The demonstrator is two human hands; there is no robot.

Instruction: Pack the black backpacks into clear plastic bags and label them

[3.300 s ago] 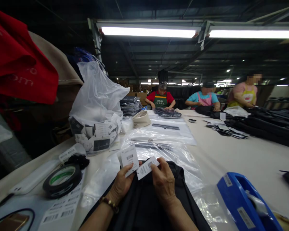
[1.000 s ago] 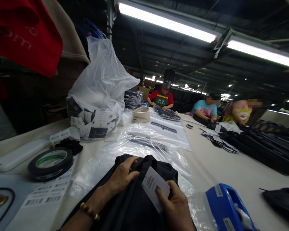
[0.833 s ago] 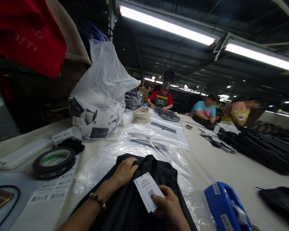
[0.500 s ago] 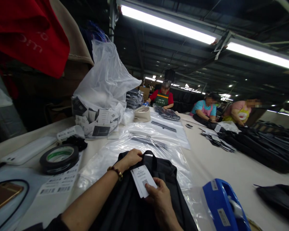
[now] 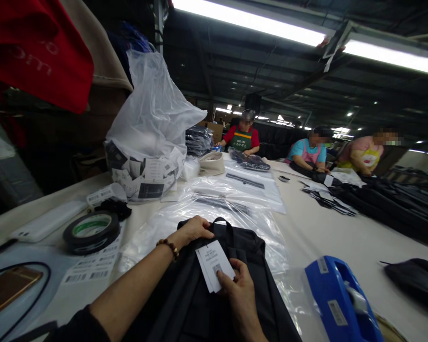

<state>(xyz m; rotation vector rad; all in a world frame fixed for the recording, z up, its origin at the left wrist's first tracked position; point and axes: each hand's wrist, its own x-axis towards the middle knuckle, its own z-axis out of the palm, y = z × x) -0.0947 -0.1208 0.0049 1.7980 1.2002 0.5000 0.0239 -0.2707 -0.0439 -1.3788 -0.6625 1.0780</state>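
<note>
A black backpack (image 5: 199,304) lies in front of me, its top loop handle (image 5: 223,222) pointing away. At the bag's upper edge, just left of the loop, my left hand (image 5: 196,229) is closed on the fabric; its fingertips are partly hidden. My right hand (image 5: 240,289) pinches white printed hang tags (image 5: 214,266) between thumb and fingers. The tags hang by a short dark string and lie over the bag's front, slightly fanned. Beneath the backpack and beyond it are clear plastic bags (image 5: 185,202) spread flat.
At left are a black tape roll (image 5: 92,232), barcode label sheets (image 5: 89,270) and a phone (image 5: 12,289). A plastic sack of tags (image 5: 146,166) stands behind. A blue tape dispenser (image 5: 342,299) sits at right, black bags (image 5: 388,204) farther off. Several people work across the table.
The view has shifted slightly. Both hands keep nearly the same places on the backpack and the tags; the tags look a little more upright.
</note>
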